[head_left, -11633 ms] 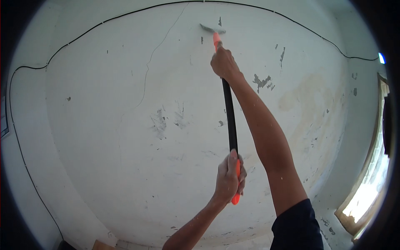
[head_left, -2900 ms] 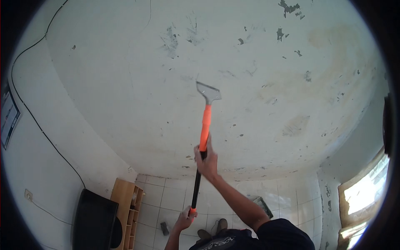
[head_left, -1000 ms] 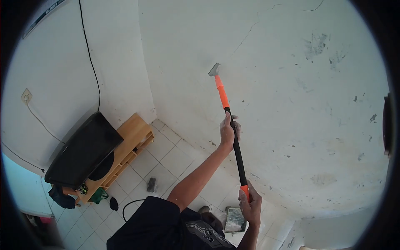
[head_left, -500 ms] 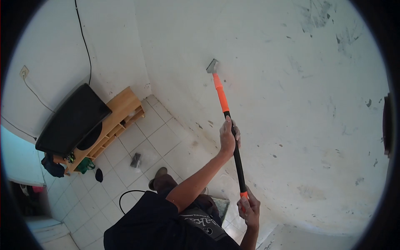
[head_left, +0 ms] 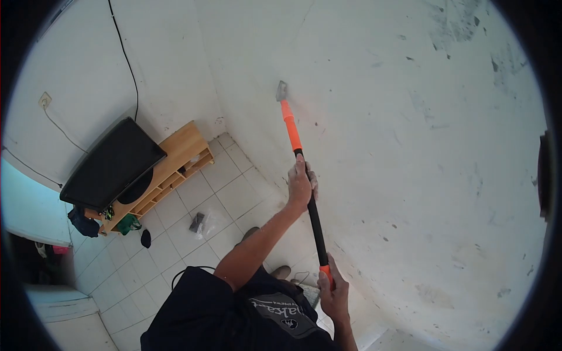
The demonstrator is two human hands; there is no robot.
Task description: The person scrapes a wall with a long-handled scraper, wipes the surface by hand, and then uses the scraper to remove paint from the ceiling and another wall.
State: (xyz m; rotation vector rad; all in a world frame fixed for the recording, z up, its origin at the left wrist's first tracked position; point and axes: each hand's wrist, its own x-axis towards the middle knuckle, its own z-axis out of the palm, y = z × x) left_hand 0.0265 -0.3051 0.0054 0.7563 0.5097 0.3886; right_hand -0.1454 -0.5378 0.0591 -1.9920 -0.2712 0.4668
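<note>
A long-handled scraper (head_left: 316, 225), black with orange sections, slants up along the pale wall (head_left: 398, 175). Its metal blade head (head_left: 282, 90) is at the wall's surface. Midway up the pole, just below the upper orange part, my left hand (head_left: 300, 188) is wrapped round the black shaft. Lower down, my right hand (head_left: 335, 294) grips the orange end of the handle. Whitish dust coats the fingers of my left hand. Dark scuffs and small chipped spots mark the wall to the right of the tool.
To the left, a black television (head_left: 114, 167) stands on a low wooden stand (head_left: 190, 143). A dark block beside clear plastic (head_left: 205, 224) lies on the tiled floor (head_left: 231, 202). A green bag (head_left: 127, 223) sits by the stand. A black cable (head_left: 124, 52) runs down the wall.
The scraper and both hands have shifted left in view, and the blade head now shows at a different angle. My feet have changed position. Both hands keep their hold.
</note>
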